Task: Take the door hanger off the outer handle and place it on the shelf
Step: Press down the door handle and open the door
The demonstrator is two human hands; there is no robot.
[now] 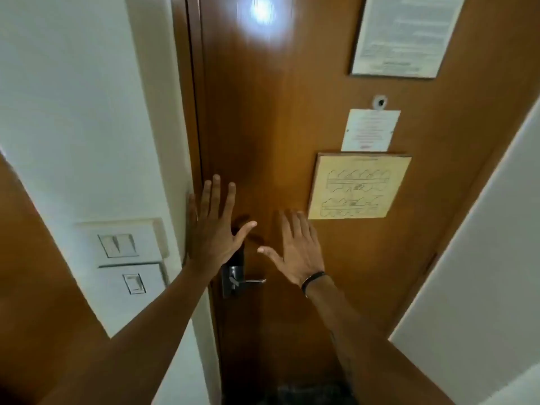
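I face the inner side of a closed brown wooden door [292, 127]. Its inner handle [251, 282] is a silver lever on a dark lock plate, low on the door's left edge. My left hand [213, 226] is raised with fingers spread, just above the lock plate and partly covering its top. To its right, my right hand [298, 247], with a dark band at the wrist, is spread the same way and holds nothing. No door hanger, outer handle or shelf is in view.
White wall on the left carries two light switch plates [122, 244]. On the door hang a framed notice [406, 33], a peephole [380, 102], a small white card [369, 130] and a floor plan sign [359, 185]. A white panel [482, 273] stands on the right.
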